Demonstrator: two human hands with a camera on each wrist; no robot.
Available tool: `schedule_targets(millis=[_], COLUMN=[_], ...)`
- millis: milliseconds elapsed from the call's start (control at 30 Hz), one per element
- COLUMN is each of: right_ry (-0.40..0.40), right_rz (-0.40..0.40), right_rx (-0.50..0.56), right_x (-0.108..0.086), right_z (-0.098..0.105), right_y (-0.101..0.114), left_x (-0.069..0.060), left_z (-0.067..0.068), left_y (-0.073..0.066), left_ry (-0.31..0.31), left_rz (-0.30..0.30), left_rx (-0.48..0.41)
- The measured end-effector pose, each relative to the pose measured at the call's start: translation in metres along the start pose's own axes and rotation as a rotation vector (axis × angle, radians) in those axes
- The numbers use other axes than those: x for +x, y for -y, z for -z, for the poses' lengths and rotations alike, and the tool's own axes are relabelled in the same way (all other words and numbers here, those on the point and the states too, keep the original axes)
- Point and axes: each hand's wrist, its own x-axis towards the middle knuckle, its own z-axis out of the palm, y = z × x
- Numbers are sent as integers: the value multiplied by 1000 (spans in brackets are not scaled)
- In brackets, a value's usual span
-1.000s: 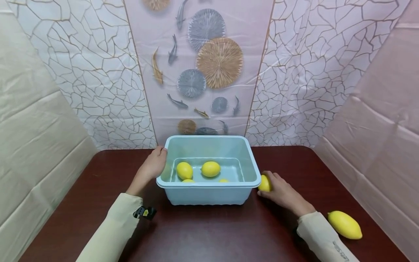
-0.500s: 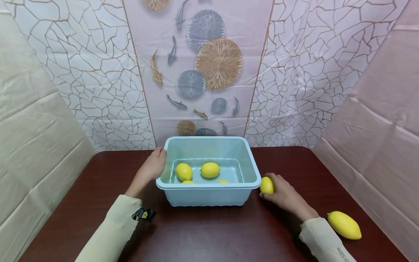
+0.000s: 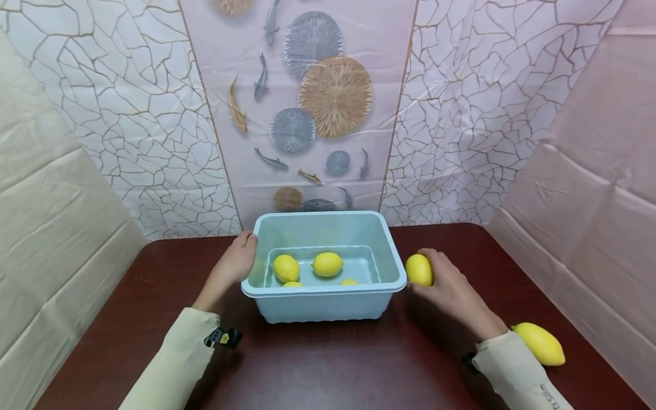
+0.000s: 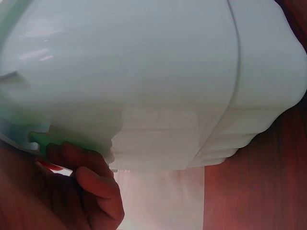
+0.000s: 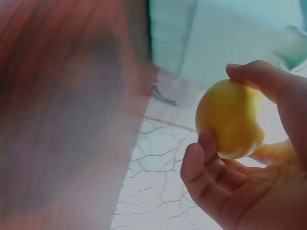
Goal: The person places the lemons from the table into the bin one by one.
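In the head view a light blue plastic basin point(image 3: 323, 307) stands mid-table, with several yellow lemons inside, among them one lemon point(image 3: 327, 264) near its centre and another lemon point(image 3: 286, 268) to the left. My left hand point(image 3: 237, 261) grips the basin's left rim, its fingers point(image 4: 98, 184) curled at the edge in the left wrist view. Just outside the right wall, my right hand point(image 3: 451, 287) holds a lemon point(image 3: 419, 270) between thumb and fingers. The right wrist view shows this lemon point(image 5: 228, 120) raised off the table, close to the basin's side.
Another lemon point(image 3: 540, 344) lies on the dark red-brown table point(image 3: 328, 364) at the right, partly behind the right sleeve. A patterned cloth backdrop point(image 3: 318, 114) rises behind the table, and plain cloth walls point(image 3: 56, 250) flank both sides.
My right hand has lifted the lemon from low beside the basin to about rim height. The left hand keeps its hold on the rim. The whole view has shifted slightly.
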Motion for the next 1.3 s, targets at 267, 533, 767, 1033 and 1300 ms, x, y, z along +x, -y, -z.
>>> schedule_targets(millis=[267,533,767,1033,1300], right_ry=[-75,-131,-201,-241,-249], right_rz=[51,67,83,58,86], right_rx=[15,51,75,127,172], right_x=[3,11,16,22,28], right_z=[11,22,28,30,27], right_y=[15,28,40,55,68], left_x=[-1,-2,-1,0,1], left_z=[0,0,0,0,0], left_y=[-1,-1,0,-1,1], left_ry=[-5,-6,-2,-6,-15], left_rz=[-1,3,14,4,-16], left_rx=[3,11,15,8,-2])
